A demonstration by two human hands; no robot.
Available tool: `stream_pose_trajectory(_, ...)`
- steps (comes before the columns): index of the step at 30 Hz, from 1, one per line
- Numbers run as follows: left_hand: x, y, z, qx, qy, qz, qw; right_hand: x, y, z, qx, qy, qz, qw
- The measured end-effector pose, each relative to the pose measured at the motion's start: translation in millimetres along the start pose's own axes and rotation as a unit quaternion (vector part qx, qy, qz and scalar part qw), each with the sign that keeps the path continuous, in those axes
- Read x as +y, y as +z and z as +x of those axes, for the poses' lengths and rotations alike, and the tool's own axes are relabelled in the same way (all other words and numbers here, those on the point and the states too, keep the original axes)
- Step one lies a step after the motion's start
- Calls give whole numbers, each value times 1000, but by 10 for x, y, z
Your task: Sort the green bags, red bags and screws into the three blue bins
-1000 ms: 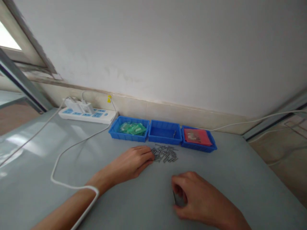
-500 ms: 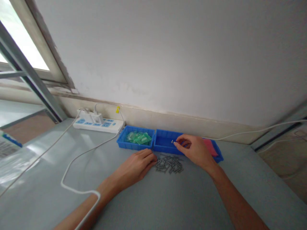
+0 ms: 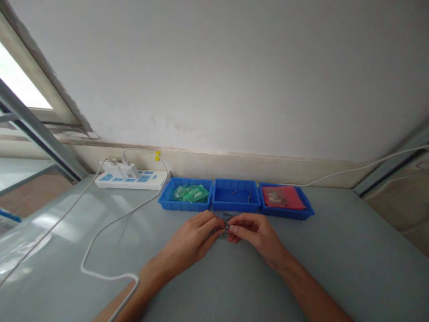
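Observation:
My left hand (image 3: 199,233) and my right hand (image 3: 256,232) meet over a small heap of grey metal screws (image 3: 225,233) on the table. On both hands the thumb and fingers are closed in a pinch at the heap. What lies between the fingertips is too small to make out, and the hands cover most of the screws. Just behind them stands the middle blue tray (image 3: 236,207), with a few screws (image 3: 249,197) lying on its floor.
The left blue tray (image 3: 185,206) holds green plastic packets (image 3: 191,193). In the right blue tray (image 3: 288,213) lies a red packet (image 3: 283,197). A white power strip (image 3: 134,180) with plugs sits by the wall, and its white cable (image 3: 100,273) runs across the table past my left forearm.
My right hand has come back from over the middle tray, where it held a small screw, to the heap beside my left hand. Screws now show in that tray. The view has shifted slightly.

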State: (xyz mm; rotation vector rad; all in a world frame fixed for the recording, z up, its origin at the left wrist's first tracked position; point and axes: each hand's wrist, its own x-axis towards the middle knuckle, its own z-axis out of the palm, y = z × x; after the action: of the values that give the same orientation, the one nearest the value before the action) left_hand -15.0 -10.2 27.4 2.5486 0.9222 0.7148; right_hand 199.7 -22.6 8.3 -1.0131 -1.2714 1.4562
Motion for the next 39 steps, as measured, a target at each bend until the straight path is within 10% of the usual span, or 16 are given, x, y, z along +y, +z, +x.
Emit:
stream_pose_trajectory(9, -212, -140, -23, -29, -51, 129, 990, -124, -104, -22, 94, -68, 81, 990)
stream_pose_trajectory(25, -165, -19, -5, 1, -20, 77, 997, -36, -25, -49, 55, -32, -90, 994)
stream_pose_trajectory(32, -11, 17, -14, -2, 17, 21, 1000, -10, 6, -41, -15, -13, -27, 999)
stream_pose_trajectory(39, -58, -187, -17, -69, -34, 124, 989, -107, -79, -32, 71, -58, 94, 991)
